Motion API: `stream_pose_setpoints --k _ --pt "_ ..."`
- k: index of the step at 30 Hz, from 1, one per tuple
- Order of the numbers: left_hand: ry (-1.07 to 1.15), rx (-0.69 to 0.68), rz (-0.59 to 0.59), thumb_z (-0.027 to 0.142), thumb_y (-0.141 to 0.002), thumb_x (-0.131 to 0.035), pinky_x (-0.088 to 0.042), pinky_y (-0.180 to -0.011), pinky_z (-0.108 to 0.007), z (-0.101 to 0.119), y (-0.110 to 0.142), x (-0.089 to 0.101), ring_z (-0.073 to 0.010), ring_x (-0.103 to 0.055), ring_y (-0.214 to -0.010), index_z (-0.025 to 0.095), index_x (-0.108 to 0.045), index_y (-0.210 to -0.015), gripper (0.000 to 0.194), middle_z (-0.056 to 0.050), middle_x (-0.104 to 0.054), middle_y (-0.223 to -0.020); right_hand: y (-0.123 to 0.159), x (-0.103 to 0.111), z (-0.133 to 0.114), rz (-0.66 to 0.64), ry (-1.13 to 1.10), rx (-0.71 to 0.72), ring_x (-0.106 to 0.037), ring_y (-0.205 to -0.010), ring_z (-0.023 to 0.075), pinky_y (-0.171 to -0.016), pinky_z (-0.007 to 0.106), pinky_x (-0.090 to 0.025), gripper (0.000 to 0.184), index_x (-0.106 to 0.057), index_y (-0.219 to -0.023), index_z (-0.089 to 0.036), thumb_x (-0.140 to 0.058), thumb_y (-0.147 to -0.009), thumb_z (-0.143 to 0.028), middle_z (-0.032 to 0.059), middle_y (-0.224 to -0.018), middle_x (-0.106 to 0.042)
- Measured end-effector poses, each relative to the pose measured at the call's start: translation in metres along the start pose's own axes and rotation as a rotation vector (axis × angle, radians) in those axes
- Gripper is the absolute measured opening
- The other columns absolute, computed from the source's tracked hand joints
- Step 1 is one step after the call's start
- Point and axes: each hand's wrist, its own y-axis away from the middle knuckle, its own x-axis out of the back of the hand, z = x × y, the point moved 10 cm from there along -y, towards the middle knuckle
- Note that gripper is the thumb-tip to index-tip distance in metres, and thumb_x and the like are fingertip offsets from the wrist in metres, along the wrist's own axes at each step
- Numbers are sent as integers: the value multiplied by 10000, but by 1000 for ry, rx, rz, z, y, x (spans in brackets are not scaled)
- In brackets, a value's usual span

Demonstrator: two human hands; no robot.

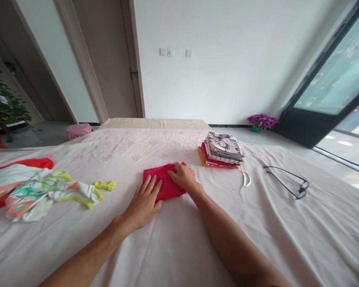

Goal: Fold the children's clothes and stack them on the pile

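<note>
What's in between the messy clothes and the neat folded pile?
In the head view, a folded red cloth lies between them, with the left hand and the right hand on it.

hands (144, 203): 2, bare | wrists (124, 224): bare | forearms (230, 231): 2, bare, tapering

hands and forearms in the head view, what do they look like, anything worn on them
The left hand and right hand are ungloved; no ring shows. The left forearm and right forearm are bare, with no watch, bracelet or clear sleeve in view.
</note>
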Motion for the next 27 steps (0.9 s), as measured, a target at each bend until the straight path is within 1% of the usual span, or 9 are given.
stream_pose_setpoints --k 2,5,9,11,15,18,21,24,27 --pt "209 86 71 398 -906 -484 -251 -1187 -514 -5 -4 14 -300 -320 -1445 166 -531 -1387 536 -145 -454 -1504 1 5 -3 10 -28 -3 -664 -969 272 -797 345 -448 357 -645 -1172 -254 -563 -861 -411 84 -1017 -735" --pt "686 301 141 487 -929 -452 -375 -1133 -428 -17 -10 25 -261 -462 -1360 163 -517 -1388 566 -138 -511 -1459 1 8 -11 39 -187 6 -669 -919 235 -782 315 -464 349 -649 -1177 -258 -566 -861 -382 52 -980 -737" --pt "1270 469 -13 570 -869 -555 -540 -920 -376 -6 -27 5 -258 -657 -1109 160 -568 -1293 590 -142 -663 -1256 3 -5 -31 -43 -527 30 -672 -829 191 -701 255 -488 303 -692 -1114 -221 -563 -860 -325 29 -903 -736" --pt "1411 522 -49 547 -819 -642 -571 -793 -344 -3 -34 -4 -236 -709 -928 151 -610 -1187 542 -121 -728 -1067 7 -15 -44 -157 -708 48 -669 -788 173 -654 234 -498 288 -714 -1065 -198 -504 -878 -262 24 -844 -728" --pt "1463 711 90 365 -648 -811 -543 -609 -297 -28 -35 -17 -195 -678 -647 138 -634 -962 426 -59 -719 -756 11 -25 -50 -349 -969 -34 -660 -694 144 -545 201 -491 309 -699 -1095 -179 -504 -857 -197 33 -839 -724" --pt "1493 780 187 225 -557 -793 -501 -554 -265 -46 -26 -20 -155 -617 -549 150 -629 -858 350 5 -660 -626 -1 -15 -26 -315 -1010 -87 -651 -654 122 -495 185 -473 343 -655 -1156 -154 -536 -837 -194 72 -971 -722" --pt "1579 791 259 224 -554 -748 -463 -535 -230 -58 -15 -17 -123 -580 -532 155 -619 -790 278 28 -634 -601 -19 6 25 -100 -793 -168 -620 -595 100 -481 170 -444 367 -629 -1178 -131 -518 -833 -188 68 -909 -709" --pt "1637 760 293 263 -570 -758 -458 -558 -215 -63 -6 -13 -111 -581 -576 145 -625 -792 284 14 -659 -658 -29 15 64 -22 -487 -217 -608 -597 108 -491 168 -409 281 -680 -1038 -137 -502 -848 -241 32 -770 -679" --pt "1682 730 314 279 -581 -781 -464 -588 -217 -65 -2 -13 -113 -590 -618 136 -643 -827 316 7 -668 -697 -34 12 78 -51 -373 -237 -595 -604 129 -511 190 -380 241 -703 -842 -133 -541 -833 -311 17 -646 -630"
